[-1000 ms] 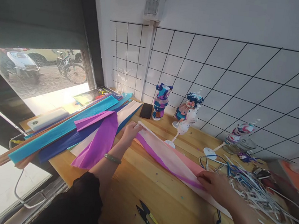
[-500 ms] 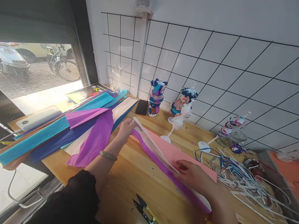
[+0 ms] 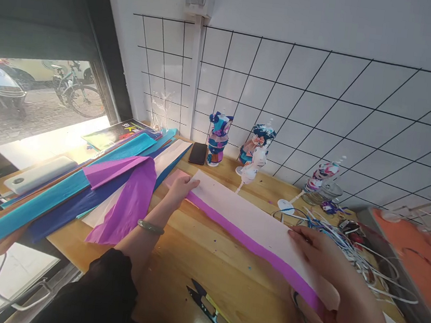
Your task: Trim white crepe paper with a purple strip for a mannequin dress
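Observation:
A long pale pink crepe paper strip (image 3: 249, 207) lies stretched across the table, with a purple strip (image 3: 226, 229) showing along its near edge. My left hand (image 3: 181, 187) pinches the left end between thumb and fingers. Toward the right end, my right hand (image 3: 316, 250) has its fingers closed on the strip's far edge. Part of a salmon-pink sheet (image 3: 173, 176) shows by my left hand. Black and yellow thread snips (image 3: 212, 312) lie in front of the strips, touched by neither hand.
Left of my arm, purple paper (image 3: 131, 203) lies over blue, brown and pale strips. A phone (image 3: 198, 153) and several small decorated dress forms (image 3: 218, 140) stand or lie near the wall. Tangled cords (image 3: 368, 264) and an orange-lined tray (image 3: 407, 232) are at right.
The pale strip has been unfolded wider, covering most of the salmon-pink sheet. My right hand has moved right along it. My left hand still holds the left end.

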A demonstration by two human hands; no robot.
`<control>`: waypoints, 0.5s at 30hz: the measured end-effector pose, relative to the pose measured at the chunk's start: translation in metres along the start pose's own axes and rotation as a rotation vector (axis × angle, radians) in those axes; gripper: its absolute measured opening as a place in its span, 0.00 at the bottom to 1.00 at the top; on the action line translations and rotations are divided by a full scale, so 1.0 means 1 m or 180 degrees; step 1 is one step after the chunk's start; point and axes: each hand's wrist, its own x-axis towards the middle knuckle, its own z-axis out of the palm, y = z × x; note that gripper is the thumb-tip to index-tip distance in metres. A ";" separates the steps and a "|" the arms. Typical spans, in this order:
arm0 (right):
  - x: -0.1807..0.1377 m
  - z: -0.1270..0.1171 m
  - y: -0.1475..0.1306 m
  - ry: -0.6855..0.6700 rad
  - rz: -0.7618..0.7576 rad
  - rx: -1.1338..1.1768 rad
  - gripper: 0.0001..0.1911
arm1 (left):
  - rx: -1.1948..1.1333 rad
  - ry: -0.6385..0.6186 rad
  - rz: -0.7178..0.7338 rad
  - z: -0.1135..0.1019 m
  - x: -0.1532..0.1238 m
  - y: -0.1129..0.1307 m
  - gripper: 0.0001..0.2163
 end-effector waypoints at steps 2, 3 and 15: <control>-0.003 -0.004 0.012 -0.0042 0.0058 0.0007 0.20 | 0.0091 -0.0164 -0.0108 0.004 -0.002 -0.002 0.15; -0.003 -0.004 0.020 -0.0055 0.0104 -0.0016 0.20 | 0.0137 -0.0227 -0.0145 0.006 -0.002 -0.003 0.16; 0.023 0.039 -0.017 0.0484 -0.0045 -0.0338 0.19 | 0.0520 -0.1041 -0.0340 0.024 -0.018 -0.010 0.16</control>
